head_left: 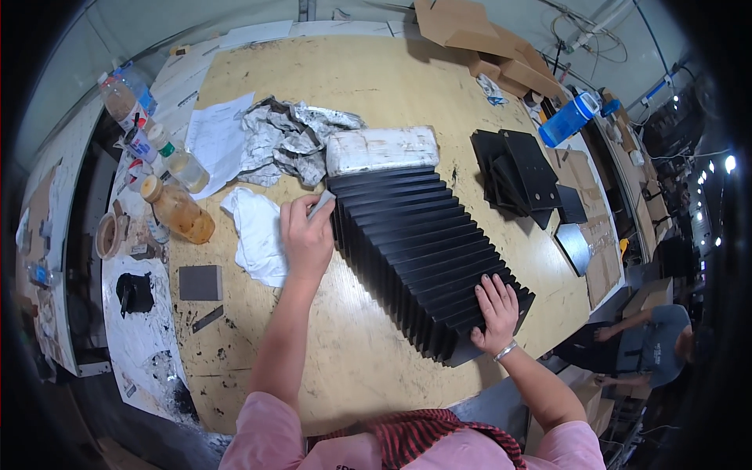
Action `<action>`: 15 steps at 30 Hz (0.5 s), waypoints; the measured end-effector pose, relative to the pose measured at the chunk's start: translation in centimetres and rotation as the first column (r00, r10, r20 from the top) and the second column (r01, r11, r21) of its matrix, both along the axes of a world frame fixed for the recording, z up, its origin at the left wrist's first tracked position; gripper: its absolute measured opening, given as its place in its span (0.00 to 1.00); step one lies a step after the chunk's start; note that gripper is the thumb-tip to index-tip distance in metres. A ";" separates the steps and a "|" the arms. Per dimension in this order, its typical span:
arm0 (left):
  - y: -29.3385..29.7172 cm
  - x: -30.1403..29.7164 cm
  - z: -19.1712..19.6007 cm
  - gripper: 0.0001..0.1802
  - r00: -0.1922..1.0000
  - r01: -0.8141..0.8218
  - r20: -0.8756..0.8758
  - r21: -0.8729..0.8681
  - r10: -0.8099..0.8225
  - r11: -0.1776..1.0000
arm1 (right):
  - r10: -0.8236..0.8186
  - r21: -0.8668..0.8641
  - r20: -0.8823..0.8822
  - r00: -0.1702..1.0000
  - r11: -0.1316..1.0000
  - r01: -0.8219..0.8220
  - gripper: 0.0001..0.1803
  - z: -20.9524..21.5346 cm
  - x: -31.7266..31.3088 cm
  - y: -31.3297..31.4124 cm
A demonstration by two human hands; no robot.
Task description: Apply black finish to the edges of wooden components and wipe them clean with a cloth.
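A long black pleated bellows cover [423, 243] lies slantwise across the table, its folds running crosswise. At its far left corner, my left hand [305, 239] pinches a small flat grey piece [319, 205] against the edge. The kind of that piece is hard to make out. My right hand [495, 313] lies with fingers spread on the near right end of the bellows. Against the far end of the bellows sits a white, smudged, wrapped block [382, 150]. Beside my left wrist is a crumpled white cloth [257, 239].
Crumpled dirty paper [286, 141] lies behind the cloth. Bottles, including a yellow-capped jar [178, 210], line the left side, near a grey block [200, 283]. Stacked black plates [521, 176] and a blue bottle [568, 120] are at right. Another person [654, 345] stands beyond.
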State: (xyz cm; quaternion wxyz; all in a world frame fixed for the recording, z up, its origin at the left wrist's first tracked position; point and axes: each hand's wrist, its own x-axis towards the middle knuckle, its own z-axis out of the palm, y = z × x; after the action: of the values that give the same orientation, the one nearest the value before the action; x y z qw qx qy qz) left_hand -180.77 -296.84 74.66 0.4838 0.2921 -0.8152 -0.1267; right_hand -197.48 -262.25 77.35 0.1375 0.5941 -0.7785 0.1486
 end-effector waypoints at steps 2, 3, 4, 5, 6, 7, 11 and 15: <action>0.2 0.4 -0.5 0.17 1.000 -0.001 0.013 -0.004 0.001 1.000 | -0.002 -0.005 0.003 1.000 1.000 0.002 0.37 0.0 -0.1 0.1; 0.2 0.3 -0.4 0.17 1.000 0.002 0.013 -0.006 -0.002 1.000 | -0.003 0.001 0.001 1.000 1.000 0.003 0.37 0.0 -0.1 0.1; 0.2 0.1 -0.1 0.17 1.000 0.000 -0.006 0.003 0.000 1.000 | -0.004 0.006 0.000 1.000 1.000 0.004 0.36 0.0 0.0 0.1; 0.2 -0.1 0.0 0.17 1.000 -0.001 -0.025 0.013 0.001 1.000 | -0.008 0.005 0.000 1.000 1.000 0.008 0.36 0.0 -0.1 0.1; 0.1 -0.1 0.2 0.17 1.000 -0.002 -0.023 0.012 0.002 1.000 | -0.001 0.001 0.000 1.000 1.000 0.001 0.36 0.1 -0.1 0.0; 0.0 0.0 0.3 0.17 1.000 0.005 0.001 -0.005 -0.005 1.000 | 0.006 -0.003 0.000 1.000 1.000 -0.006 0.36 0.2 -0.1 0.0; 0.2 0.7 -0.9 0.18 0.998 0.028 0.048 -0.011 -0.028 1.000 | -0.001 -0.005 0.008 1.000 1.000 0.001 0.36 0.1 -0.1 0.0; -0.2 0.0 0.2 0.18 1.000 -0.007 -0.011 0.003 0.007 1.000 | 0.000 0.005 0.003 1.000 1.000 0.000 0.36 0.2 -0.1 -0.1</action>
State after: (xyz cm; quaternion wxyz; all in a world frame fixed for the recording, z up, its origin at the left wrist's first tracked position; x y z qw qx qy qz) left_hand -180.75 -297.03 74.89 0.4882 0.2948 -0.8114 -0.1277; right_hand -197.54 -262.39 77.52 0.1351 0.5944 -0.7789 0.1476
